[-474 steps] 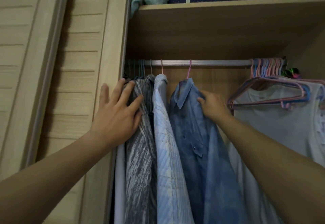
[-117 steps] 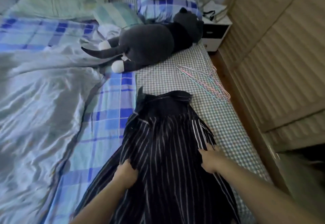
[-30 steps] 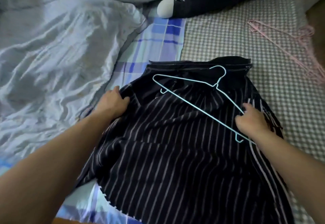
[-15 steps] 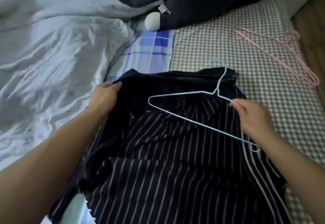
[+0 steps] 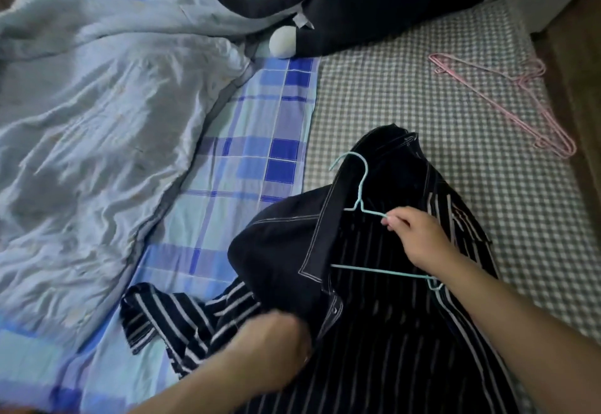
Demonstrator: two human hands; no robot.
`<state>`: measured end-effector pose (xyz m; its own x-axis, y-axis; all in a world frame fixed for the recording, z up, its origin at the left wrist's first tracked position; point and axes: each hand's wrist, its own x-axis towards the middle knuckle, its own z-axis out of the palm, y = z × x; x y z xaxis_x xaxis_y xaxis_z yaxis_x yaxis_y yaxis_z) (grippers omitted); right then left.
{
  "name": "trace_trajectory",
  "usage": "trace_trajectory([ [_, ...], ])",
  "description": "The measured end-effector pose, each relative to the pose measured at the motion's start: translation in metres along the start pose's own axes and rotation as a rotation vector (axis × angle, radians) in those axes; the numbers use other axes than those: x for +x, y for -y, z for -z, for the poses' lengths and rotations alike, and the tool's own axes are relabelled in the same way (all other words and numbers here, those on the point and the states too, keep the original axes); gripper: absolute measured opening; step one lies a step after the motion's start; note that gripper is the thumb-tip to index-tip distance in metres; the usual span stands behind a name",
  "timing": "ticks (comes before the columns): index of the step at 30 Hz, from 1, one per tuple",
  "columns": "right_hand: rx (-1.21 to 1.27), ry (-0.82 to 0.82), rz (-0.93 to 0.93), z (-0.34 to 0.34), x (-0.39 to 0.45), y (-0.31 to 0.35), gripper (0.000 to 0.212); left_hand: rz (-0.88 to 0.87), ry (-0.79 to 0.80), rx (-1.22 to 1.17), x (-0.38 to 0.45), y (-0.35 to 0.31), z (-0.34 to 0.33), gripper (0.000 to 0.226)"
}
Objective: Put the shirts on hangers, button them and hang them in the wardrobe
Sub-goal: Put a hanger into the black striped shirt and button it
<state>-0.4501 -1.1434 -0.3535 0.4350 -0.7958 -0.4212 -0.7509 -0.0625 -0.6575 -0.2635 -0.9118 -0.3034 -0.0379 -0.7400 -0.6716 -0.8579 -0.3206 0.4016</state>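
Observation:
A dark navy shirt with white stripes (image 5: 383,332) lies on the bed with its front open. A light blue wire hanger (image 5: 361,192) sits inside the collar area; its left end is hidden under the shirt's left shoulder. My right hand (image 5: 419,238) pinches the hanger's upper right wire near the neck. My left hand (image 5: 270,345), blurred, grips the shirt's left front panel low down, by the placket.
Pink wire hangers (image 5: 507,104) lie on the grey checked sheet (image 5: 406,94) at the right, near the bed's edge. A dark plush toy (image 5: 354,0) lies at the top. A crumpled pale grey quilt (image 5: 97,120) covers the left over a blue plaid sheet (image 5: 257,153).
The hanger has turned hook-up and its left end has slid under the shirt's left shoulder. My left hand dropped from the shoulder down to the front panel. The shirt bunched up toward me.

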Motion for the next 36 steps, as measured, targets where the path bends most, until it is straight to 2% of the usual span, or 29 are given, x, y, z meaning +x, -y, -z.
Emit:
trace_trajectory([
  [2, 0.053, -0.014, 0.02, 0.003, -0.001, 0.001, 0.022, 0.048, -0.545, -0.087, 0.017, 0.018, 0.018, 0.011],
  [3, 0.074, -0.021, 0.025, 0.005, -0.001, 0.004, 0.022, 0.055, -0.74, -0.118, 0.027, 0.029, 0.03, 0.017],
  [4, 0.09, -0.029, 0.029, 0.006, -0.002, 0.008, 0.021, 0.054, -0.829, -0.138, 0.038, 0.039, 0.042, 0.028],
  [6, 0.113, -0.041, 0.044, 0.008, -0.004, 0.017, 0.021, 0.046, -0.758, -0.126, 0.062, 0.056, 0.064, 0.036],
  [9, 0.129, -0.058, 0.081, 0.013, -0.011, 0.023, 0.023, -0.058, -0.545, -0.059, 0.086, 0.065, 0.073, 0.029],
  [13, 0.117, -0.055, 0.12, 0.031, -0.017, 0.033, 0.025, -0.218, -0.531, -0.143, 0.081, 0.053, 0.078, 0.037],
  [15, 0.096, 0.066, 0.147, 0.045, -0.018, 0.045, 0.021, -0.312, -0.527, -0.172, 0.072, 0.048, 0.078, 0.036],
  [17, 0.096, 0.263, 0.137, 0.058, -0.016, 0.058, 0.015, -0.355, -0.533, -0.156, 0.061, 0.052, 0.07, 0.031],
  [18, 0.102, 0.295, 0.115, 0.062, -0.012, 0.061, 0.014, -0.367, -0.542, -0.137, 0.054, 0.056, 0.065, 0.03],
  [19, 0.064, 0.236, 0.101, 0.065, -0.004, 0.061, 0.014, -0.376, -0.549, -0.113, 0.047, 0.059, 0.058, 0.029],
  [20, -0.038, 0.109, 0.089, 0.067, 0.007, 0.058, 0.02, -0.384, -0.547, -0.084, 0.039, 0.061, 0.052, 0.028],
  [22, -0.303, -0.098, -0.005, 0.071, 0.033, 0.049, 0.043, -0.423, -0.521, -0.032, 0.028, 0.063, 0.04, 0.026],
  [23, -0.403, -0.098, -0.077, 0.072, 0.044, 0.044, 0.056, -0.444, -0.515, -0.006, 0.024, 0.062, 0.037, 0.028],
  [25, -0.558, 0.029, -0.19, 0.071, 0.065, 0.032, 0.07, -0.469, -0.529, 0.048, 0.018, 0.059, 0.035, 0.028],
  [27, -0.673, 0.116, -0.242, 0.067, 0.079, 0.018, 0.06, -0.475, -0.556, 0.078, 0.014, 0.056, 0.039, 0.028],
  [28, -0.709, 0.086, -0.247, 0.066, 0.082, 0.013, 0.048, -0.467, -0.572, 0.087, 0.012, 0.054, 0.043, 0.028],
  [30, -0.734, -0.082, -0.265, 0.073, 0.084, 0.003, 0.023, -0.421, -0.635, 0.106, 0.012, 0.055, 0.051, 0.03],
  [31, -0.74, -0.161, -0.281, 0.082, 0.083, -0.002, 0.017, -0.369, -0.678, 0.113, 0.015, 0.058, 0.057, 0.033],
  [34, -0.64, -0.348, -0.316, 0.123, 0.071, -0.014, 0.017, -0.189, -0.797, 0.109, 0.024, 0.067, 0.08, 0.038],
  [36, -0.49, -0.465, -0.275, 0.15, 0.059, -0.016, 0.025, -0.143, -0.846, 0.119, 0.03, 0.065, 0.098, 0.039],
])
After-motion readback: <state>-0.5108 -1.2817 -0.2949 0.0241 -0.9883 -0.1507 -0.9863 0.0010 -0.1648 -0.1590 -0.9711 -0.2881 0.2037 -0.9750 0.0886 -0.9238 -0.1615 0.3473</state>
